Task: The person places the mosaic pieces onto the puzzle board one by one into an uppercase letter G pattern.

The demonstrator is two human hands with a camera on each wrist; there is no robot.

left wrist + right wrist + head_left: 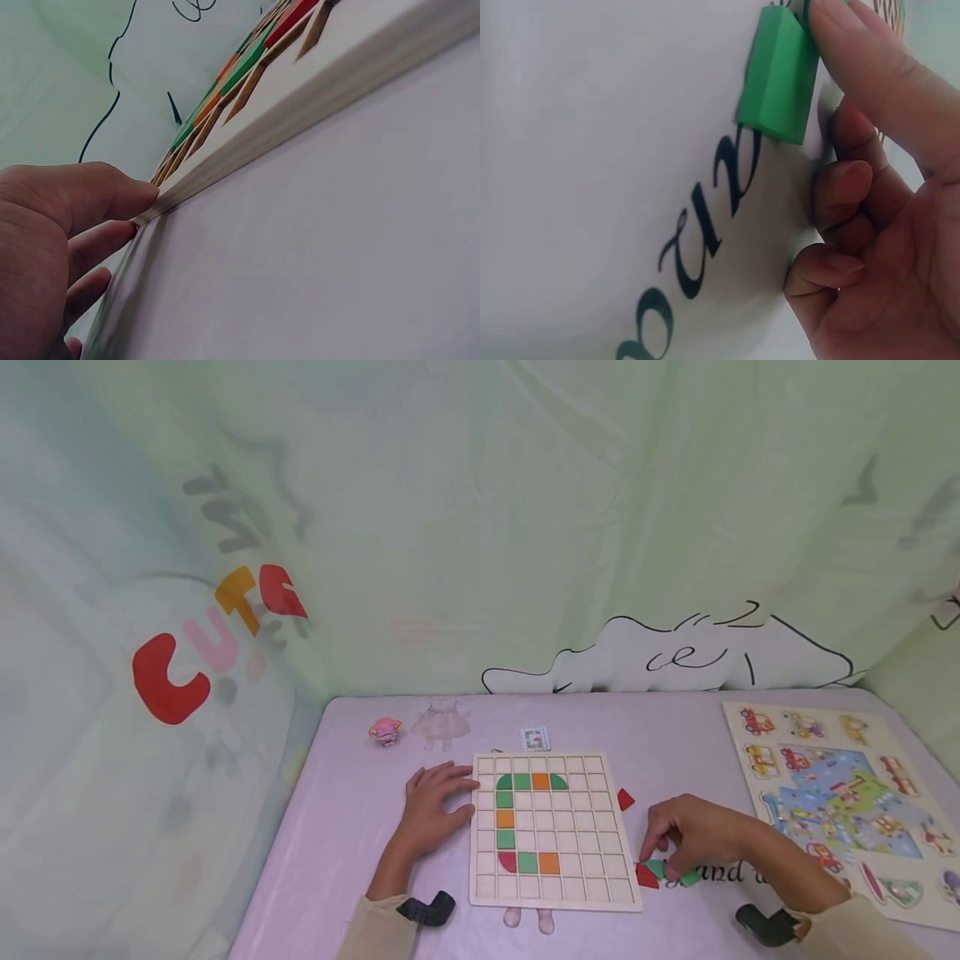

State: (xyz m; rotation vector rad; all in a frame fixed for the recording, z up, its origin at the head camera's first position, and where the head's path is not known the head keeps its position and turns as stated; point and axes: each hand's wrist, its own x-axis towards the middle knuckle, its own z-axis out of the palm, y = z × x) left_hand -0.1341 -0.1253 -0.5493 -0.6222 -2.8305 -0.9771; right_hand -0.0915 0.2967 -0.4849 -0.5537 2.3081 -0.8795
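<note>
A green block (778,79) is found beside the narrowly parted right hand's (697,831) thumb, whether anything is pinched cannot be told, and the grid board (562,821), to that hand's left, is touched by the spread left hand (435,806).

This looks like a play corner: printed fabric (465,527) hangs behind and beside a lilac tabletop (337,827) bearing a gridded board (555,832), picture puzzle (847,806) and toy figurine (386,732).

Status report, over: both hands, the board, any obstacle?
Left hand at board, left edge. Right hand at loose green pieces. Board partly filled; no obstacle seen.
</note>
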